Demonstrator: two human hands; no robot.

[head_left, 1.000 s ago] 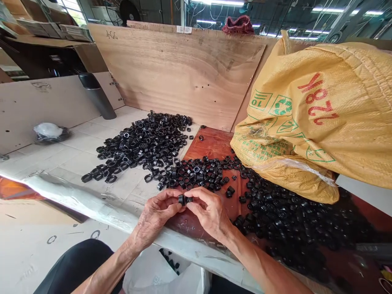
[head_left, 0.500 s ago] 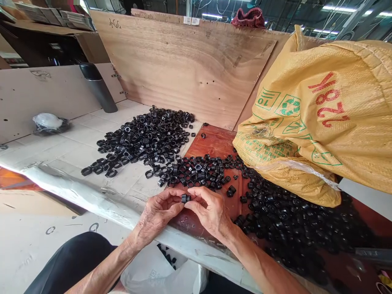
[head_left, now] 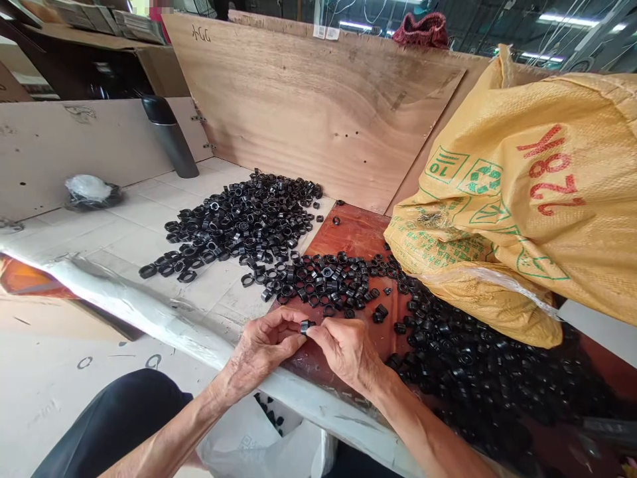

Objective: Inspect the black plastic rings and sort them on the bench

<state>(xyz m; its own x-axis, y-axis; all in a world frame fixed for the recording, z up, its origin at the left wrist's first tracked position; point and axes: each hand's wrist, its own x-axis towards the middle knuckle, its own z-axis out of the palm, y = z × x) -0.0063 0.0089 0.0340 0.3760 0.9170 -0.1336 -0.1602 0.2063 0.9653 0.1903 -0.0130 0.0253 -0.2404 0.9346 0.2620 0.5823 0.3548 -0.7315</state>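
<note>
A small black ring-shaped part [head_left: 304, 327] is held at the table's front edge. My left hand [head_left: 266, 342] pinches it between thumb and forefinger. From the other side, my right hand [head_left: 346, 348] presses thumb and curled forefinger against it; whether a second small piece sits in those fingers is hidden. Just beyond the hands lies a cluster of black rings [head_left: 323, 279]. A larger heap of black rings [head_left: 243, 219] spreads over the pale left surface. Smaller black parts [head_left: 472, 365] cover the red-brown board right of my right hand.
A yellow woven sack [head_left: 497, 199] stands at the right, above the dark parts. Plywood [head_left: 318, 99] walls off the back. At the left are a black flask [head_left: 172, 139] and a white wrapped bundle [head_left: 89, 191]. A plastic bag [head_left: 249, 438] hangs below the wrapped table edge [head_left: 149, 318].
My right fingers have curled in more tightly against the small part, which is tilted more upright. The left hand keeps its pinch. The whole view has shifted slightly.
</note>
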